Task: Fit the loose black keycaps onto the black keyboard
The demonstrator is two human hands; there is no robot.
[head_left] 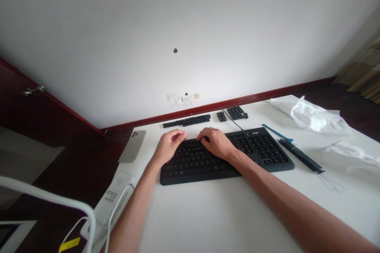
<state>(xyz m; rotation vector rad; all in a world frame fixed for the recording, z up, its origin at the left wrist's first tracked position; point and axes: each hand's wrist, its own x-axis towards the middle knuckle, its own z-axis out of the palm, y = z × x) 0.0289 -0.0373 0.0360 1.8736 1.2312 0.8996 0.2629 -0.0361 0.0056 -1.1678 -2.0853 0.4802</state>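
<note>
A black keyboard (204, 166) lies on the white table in front of me. Its number pad and navigation keys at the right show bare sockets without caps, while the main block at the left bears caps. Over its upper left edge, my left hand (168, 145) is closed in a pinch, with a small dark keycap showing at the fingertips. My right hand (216, 142) bends over the keyboard's top row, thumb and fingers drawn together; what they hold, if anything, is hidden. Behind the keyboard lie a long row of loose keycaps (187, 121), a small group (221, 116) and a larger block (236, 113).
To the right are a blue pry stick (276, 131), a black-handled tool with thin wires (299, 155) and crumpled white plastic wrapping (317, 116). At the left edge lie a phone (132, 146) and a white power strip (111, 197) with cables. A wall stands behind.
</note>
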